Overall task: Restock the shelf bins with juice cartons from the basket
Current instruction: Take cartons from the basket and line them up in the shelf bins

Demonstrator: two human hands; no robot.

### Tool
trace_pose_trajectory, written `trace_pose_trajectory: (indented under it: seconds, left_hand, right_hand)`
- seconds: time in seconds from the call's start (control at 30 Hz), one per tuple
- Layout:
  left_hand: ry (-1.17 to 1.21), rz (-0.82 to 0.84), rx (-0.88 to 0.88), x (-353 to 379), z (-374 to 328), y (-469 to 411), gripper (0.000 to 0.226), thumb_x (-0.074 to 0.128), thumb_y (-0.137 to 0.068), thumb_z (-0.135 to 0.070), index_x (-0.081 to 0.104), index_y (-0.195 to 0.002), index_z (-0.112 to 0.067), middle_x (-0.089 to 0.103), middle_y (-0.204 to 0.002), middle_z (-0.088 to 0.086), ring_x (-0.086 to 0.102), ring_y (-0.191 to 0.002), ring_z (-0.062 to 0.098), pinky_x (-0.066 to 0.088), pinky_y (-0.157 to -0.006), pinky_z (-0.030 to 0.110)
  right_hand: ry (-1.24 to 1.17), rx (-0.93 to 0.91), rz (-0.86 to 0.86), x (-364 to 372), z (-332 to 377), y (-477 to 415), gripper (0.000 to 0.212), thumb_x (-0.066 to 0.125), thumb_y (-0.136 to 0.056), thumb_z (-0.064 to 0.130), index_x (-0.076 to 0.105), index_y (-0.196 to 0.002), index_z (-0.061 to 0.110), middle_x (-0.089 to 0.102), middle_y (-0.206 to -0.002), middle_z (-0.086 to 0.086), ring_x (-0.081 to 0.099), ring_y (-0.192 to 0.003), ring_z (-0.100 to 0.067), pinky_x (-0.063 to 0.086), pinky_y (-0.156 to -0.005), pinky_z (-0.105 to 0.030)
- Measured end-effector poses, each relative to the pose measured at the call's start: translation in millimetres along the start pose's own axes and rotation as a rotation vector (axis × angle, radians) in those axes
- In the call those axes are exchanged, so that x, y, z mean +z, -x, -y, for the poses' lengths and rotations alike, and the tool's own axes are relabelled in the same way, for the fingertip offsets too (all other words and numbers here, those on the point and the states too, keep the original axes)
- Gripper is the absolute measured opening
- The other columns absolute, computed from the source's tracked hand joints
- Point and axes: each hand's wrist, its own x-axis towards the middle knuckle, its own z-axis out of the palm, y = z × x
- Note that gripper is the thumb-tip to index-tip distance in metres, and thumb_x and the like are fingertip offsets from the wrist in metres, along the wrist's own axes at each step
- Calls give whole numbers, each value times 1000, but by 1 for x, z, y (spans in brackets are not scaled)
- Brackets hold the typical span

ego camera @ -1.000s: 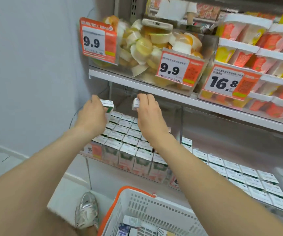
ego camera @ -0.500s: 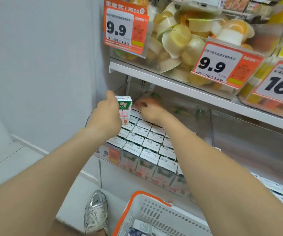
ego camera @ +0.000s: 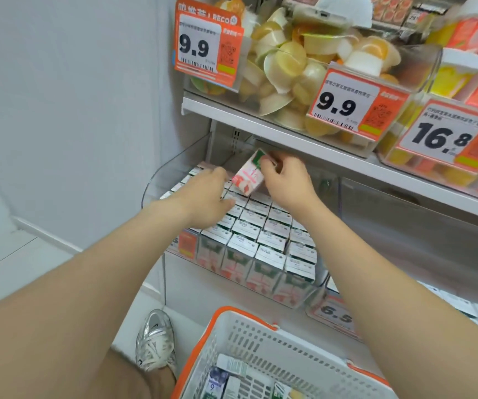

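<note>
A pink-and-white juice carton (ego camera: 248, 175) with a green top hangs tilted over the back of a clear shelf bin (ego camera: 157, 180). My right hand (ego camera: 286, 182) is shut on its top end. To the left, my left hand (ego camera: 206, 194) hovers palm down over the bin, fingers loosely apart, fingertips by the carton's lower corner. Rows of upright cartons (ego camera: 263, 240) fill the bin. At the bottom stands a white basket (ego camera: 261, 335) with an orange rim, and a few cartons (ego camera: 217, 381) lie inside it.
The upper shelf's edge (ego camera: 289, 139) runs just above my hands, carrying a bin of jelly cups (ego camera: 286, 61) and price tags. A white wall (ego camera: 73, 110) closes the left side. My shoe (ego camera: 154, 341) stands beside the basket. Another carton bin (ego camera: 462, 306) lies to the right.
The carton that my left hand held upright is now tilted and gripped by my right hand. My left hand has let go and dropped lower. The view has moved closer.
</note>
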Motion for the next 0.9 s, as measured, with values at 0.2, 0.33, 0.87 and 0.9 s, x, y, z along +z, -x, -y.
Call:
trace_pose_trajectory:
  seconds: [0.2, 0.33, 0.87, 0.9]
  left_hand:
    - [-394, 237, -50, 21, -3, 8, 72, 37, -102, -69, 27, -158, -24, 27, -161, 11, 28, -144, 41, 28, -117, 55]
    - [-443, 236, -47, 23, -9, 9, 70, 33, -105, -65, 26, -157, -20, 29, -158, 13, 30, -142, 41, 30, -116, 54]
    - [-424, 63, 57, 17, -55, 51, 49, 51, -102, -47, 47, -137, -13, 45, -135, 15, 38, -130, 38, 42, -105, 48]
    - [-389, 36, 86, 17, -63, 61, 43, 53, -100, -44, 53, -131, -14, 48, -129, 13, 42, -125, 36, 45, -101, 46]
  right_hand:
    - [317, -70, 23, 12, -21, -26, 32, 59, -101, 24, 60, -130, 10, 59, -118, -10, 60, -107, -29, 41, -80, -29]
    - [398, -60, 261, 30, -32, -43, 42, 62, -104, 31, 58, -142, 13, 60, -138, -12, 59, -125, -29, 46, -97, -30]
    - [356, -206, 10, 1, 8, 69, 35, 49, -94, 14, 71, -122, 15, 75, -109, -8, 68, -103, -27, 55, -88, -41]
    - [337, -232, -30, -10, 8, 95, 31, 49, -93, 17, 73, -112, 19, 75, -101, -3, 68, -95, -24, 55, -82, -39]
